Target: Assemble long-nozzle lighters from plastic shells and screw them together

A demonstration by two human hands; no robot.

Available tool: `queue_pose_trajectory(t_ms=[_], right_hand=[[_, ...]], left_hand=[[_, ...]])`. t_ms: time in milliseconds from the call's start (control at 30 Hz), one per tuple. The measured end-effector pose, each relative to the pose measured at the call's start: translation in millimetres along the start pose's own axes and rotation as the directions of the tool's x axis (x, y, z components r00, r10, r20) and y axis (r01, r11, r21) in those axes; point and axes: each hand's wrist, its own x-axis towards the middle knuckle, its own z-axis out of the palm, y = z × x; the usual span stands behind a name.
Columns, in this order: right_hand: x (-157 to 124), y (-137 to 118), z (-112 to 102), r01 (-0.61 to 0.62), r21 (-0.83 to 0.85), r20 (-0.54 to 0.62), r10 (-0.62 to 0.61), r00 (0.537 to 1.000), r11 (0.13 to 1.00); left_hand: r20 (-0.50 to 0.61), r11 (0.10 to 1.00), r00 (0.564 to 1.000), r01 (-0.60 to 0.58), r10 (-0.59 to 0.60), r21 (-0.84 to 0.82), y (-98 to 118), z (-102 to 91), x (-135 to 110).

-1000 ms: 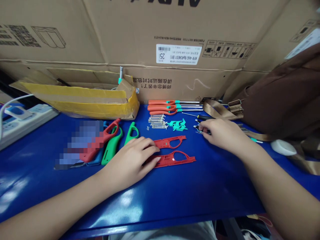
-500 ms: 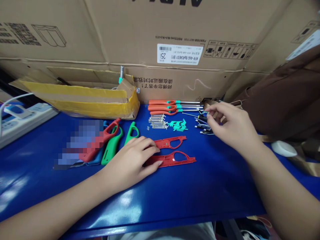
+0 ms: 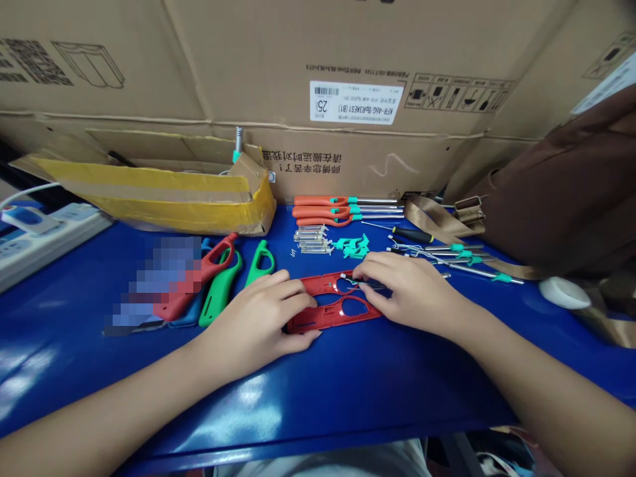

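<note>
Two red lighter shell halves, an upper one point(image 3: 320, 285) and a lower one point(image 3: 338, 313), lie open side up on the blue table. My left hand point(image 3: 268, 311) covers their left ends, its thumb and index finger closed around the lower half. Above the loop ends, my right hand point(image 3: 407, 291) pinches a black igniter point(image 3: 373, 285) with a thin white wire; its far end is hidden by the fingers. Just behind the shells are turquoise triggers point(image 3: 354, 246) and clear fuel tanks point(image 3: 312, 240).
Orange lighters point(image 3: 322, 212) lie at the back beside a screwdriver point(image 3: 412, 234). Several metal tubes with wires point(image 3: 462, 254) rest at the right, near a white cup-like object point(image 3: 564, 293). Green shells point(image 3: 221, 289), a yellow-taped box point(image 3: 199, 205) and a power strip point(image 3: 64, 232) stand left.
My right hand has come from the back right, bringing the black igniter to the red shells. My left hand stays at their left ends, its thumb now at the lower shell's near edge.
</note>
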Motion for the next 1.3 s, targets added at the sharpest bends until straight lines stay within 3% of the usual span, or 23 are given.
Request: queue_pose_trajectory(t_ms=[100,200,367,500,733,1000,1300], right_hand=[[-2.7,5.8,-12.6,-0.024,0.03,0.093,0.021,0.995,0.999],[-6.3,14.6,-28.4,-0.077,-0.076,0.172,0.089,0.981,0.994],[-12.0,29.3,-34.0,-0.142,-0.153,0.327,0.186,0.927,0.978],[-12.5,33.0,-31.5,-0.132,-0.094,0.314,0.155,0.936,0.987],[-9.2,22.4,-41.1,-0.047,0.12,0.192,0.024,0.981,0.992],[-9.9,14.8,-34.2,-0.05,0.217,0.374,-0.036,0.927,0.975],[-9.1,19.0,-25.9,-0.041,0.241,0.384,-0.056,0.921,0.97]], left_hand=[[0.0,0.998,1.0,0.001,-0.001,0.061,0.1,-3.9,0.1],[-0.009,0.993,1.0,0.002,-0.001,0.114,0.1,-6.0,-0.8],[0.01,0.998,1.0,-0.009,0.009,0.057,-0.9,-2.3,-1.6],[0.006,1.0,1.0,-0.017,0.017,0.021,-1.2,-0.4,-0.4],[0.016,1.0,1.0,0.012,-0.012,-0.001,-0.9,-3.4,0.6],[0.006,1.0,1.0,0.004,-0.004,-0.029,-1.1,-3.1,1.7],[-0.015,0.998,1.0,-0.007,0.007,-0.057,-2.2,-0.9,0.4]])
